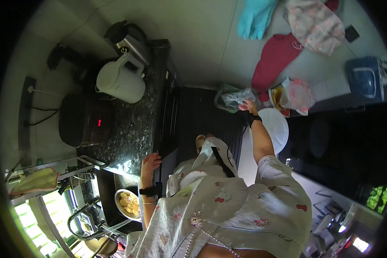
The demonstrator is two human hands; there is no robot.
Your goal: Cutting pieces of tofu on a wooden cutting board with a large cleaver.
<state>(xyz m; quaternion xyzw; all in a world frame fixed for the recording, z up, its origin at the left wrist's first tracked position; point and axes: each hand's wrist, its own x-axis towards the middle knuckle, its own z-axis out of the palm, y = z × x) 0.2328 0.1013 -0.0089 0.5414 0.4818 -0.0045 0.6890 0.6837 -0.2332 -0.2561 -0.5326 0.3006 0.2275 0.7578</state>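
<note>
Nearest, in the dark sink (109, 189) beside the counter's (133, 122) near end: a metal bowl (134, 218) of yellow food pieces (129, 203), probably set low to keep drips off the counter. By that same end of the counter: the left hand (151, 163), with fingers loosely spread and nothing visible in it, perhaps for balance. Farther out, well right of the counter: the right hand (249, 106), with fingers bent at a clear plastic bag (235, 98), at full stretch, likely because of the bag's place near the wall (198, 47); pinching or merely touching, cannot tell. Along the counter: a dark cooker (82, 122), then a white jug (119, 82) and a steel flask (133, 48), probably pushed back for working room. Beyond, right of the counter: blue gloves (254, 21), apparently hung to dry.
</note>
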